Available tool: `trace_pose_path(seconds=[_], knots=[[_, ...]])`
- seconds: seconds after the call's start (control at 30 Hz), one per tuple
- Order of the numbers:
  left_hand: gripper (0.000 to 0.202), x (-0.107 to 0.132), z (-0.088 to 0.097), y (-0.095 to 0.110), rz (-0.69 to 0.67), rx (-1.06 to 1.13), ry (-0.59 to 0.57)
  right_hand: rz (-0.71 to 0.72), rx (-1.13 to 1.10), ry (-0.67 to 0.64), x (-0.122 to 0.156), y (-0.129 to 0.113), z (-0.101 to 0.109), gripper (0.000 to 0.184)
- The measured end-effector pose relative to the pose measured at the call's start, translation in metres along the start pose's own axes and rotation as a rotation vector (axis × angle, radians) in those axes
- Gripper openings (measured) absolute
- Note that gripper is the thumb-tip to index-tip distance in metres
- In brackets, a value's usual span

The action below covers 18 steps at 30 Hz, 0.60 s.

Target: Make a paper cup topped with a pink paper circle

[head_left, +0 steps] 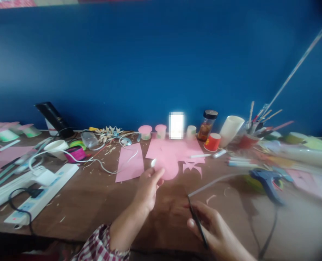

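Observation:
My left hand (147, 188) is raised over the brown table (101, 203), fingers pinched on a small white piece (153, 162) held up in front of a rounded pink paper shape (168, 167). My right hand (214, 226) is low at the front, fingers closed on a thin dark stick-like tool (197, 222) that points up and left. Pink paper sheets (130, 162) and a cut pink scrap (192, 168) lie flat just beyond my hands.
A blue glue gun (267, 180) with its cord lies at right. A white power strip (45, 192) and cables sit at left. Along the blue wall stand pink cups (145, 132), a jar (207, 125), a red cup (212, 141), a white roll (231, 129) and a brush holder (249, 139).

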State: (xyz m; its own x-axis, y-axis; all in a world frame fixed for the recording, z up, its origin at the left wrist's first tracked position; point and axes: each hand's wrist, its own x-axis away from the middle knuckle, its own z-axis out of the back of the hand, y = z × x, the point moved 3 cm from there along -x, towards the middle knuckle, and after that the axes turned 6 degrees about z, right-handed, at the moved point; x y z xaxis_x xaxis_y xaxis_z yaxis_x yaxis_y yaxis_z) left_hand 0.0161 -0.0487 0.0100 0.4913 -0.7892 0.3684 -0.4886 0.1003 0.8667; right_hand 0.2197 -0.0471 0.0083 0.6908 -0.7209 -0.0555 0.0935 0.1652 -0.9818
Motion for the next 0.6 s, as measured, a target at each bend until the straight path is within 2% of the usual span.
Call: trace_pose_path(seconds=[0.17, 0.3, 0.6], knots=[[0.030, 0.0033, -0.0062, -0.0017, 0.039, -0.019, -0.048, -0.019, 0.075, -0.027, -0.0018, 0.0057, -0.0025, 0.035], [0.028, 0.0065, -0.0092, -0.0033, 0.053, -0.045, -0.099, -0.027, 0.012, -0.018, -0.0033, 0.0068, -0.0037, 0.035], [0.029, 0.0094, -0.0096, -0.0033, 0.050, -0.121, -0.104, -0.043, 0.011, 0.006, -0.0064, 0.0060, -0.0022, 0.043]])
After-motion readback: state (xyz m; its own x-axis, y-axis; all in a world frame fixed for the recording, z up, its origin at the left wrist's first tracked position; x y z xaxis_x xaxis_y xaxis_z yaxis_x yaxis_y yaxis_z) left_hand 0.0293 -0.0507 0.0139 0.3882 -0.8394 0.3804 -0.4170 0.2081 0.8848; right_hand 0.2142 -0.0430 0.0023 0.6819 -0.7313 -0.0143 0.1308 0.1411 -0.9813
